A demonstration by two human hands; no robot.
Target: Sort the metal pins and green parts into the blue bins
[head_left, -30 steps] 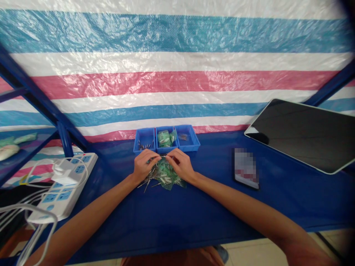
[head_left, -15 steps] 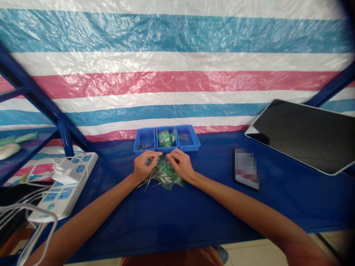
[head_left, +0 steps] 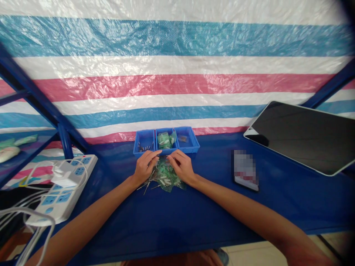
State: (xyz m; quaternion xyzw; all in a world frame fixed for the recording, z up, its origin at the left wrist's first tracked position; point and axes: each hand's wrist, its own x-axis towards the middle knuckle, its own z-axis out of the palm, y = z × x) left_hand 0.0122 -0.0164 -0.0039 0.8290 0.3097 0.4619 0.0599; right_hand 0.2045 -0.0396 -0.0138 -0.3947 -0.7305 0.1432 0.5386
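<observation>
My left hand (head_left: 144, 165) is closed in a pinch just in front of the blue bins. Opposite it, my right hand (head_left: 181, 166) pinches too, and a thin dark rod (head_left: 164, 155) spans the small gap between the fingertips. Below the hands lies a green plastic bag (head_left: 169, 173) with small white cylinders (head_left: 166, 182) on it. Loose thin metal rods (head_left: 148, 184) are scattered by its left side, partly under my left hand. Behind, the left blue bin (head_left: 144, 136) holds short dark-tipped rods (head_left: 144, 148), and the middle one contains a green bag of white pieces (head_left: 164, 140).
The right blue bin (head_left: 188, 146) has a small clear packet (head_left: 182, 138) inside. A phone (head_left: 245, 171) lies to the right, with a large dark screen (head_left: 305, 136) beyond. On the left stands a power strip (head_left: 65, 194) with white cables. Striped sheeting (head_left: 177, 85) hangs behind.
The fingertips have shifted slightly, and the whitish piece seen at my left fingertips no longer shows. A dark rod now lies between both pinches. The camera view has tilted a little.
</observation>
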